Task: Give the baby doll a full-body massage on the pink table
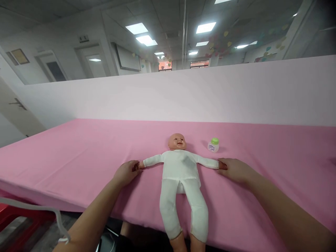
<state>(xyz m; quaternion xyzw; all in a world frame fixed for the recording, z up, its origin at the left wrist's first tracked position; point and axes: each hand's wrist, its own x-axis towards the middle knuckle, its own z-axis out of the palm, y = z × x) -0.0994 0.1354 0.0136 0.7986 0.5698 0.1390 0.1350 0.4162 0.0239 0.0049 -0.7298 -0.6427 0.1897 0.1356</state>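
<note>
A baby doll (180,166) with a white cloth body lies face up on the pink table cover, its arms stretched out to both sides. My left hand (128,172) is closed around the doll's hand at the left. At the right, my right hand (235,169) grips the doll's other hand between thumb and fingers. Both of the doll's hands are partly hidden by my fingers. Its feet hang past the near table edge, cut off by the bottom of the view. A small clear jar (213,145) with a green lid stands right of the doll's head.
The pink-covered table (78,154) meets a low white wall (183,98) with glass above it. A red stool (23,217) is at the lower left, with a white cord (36,206) running to my left forearm. A door (18,108) is at far left.
</note>
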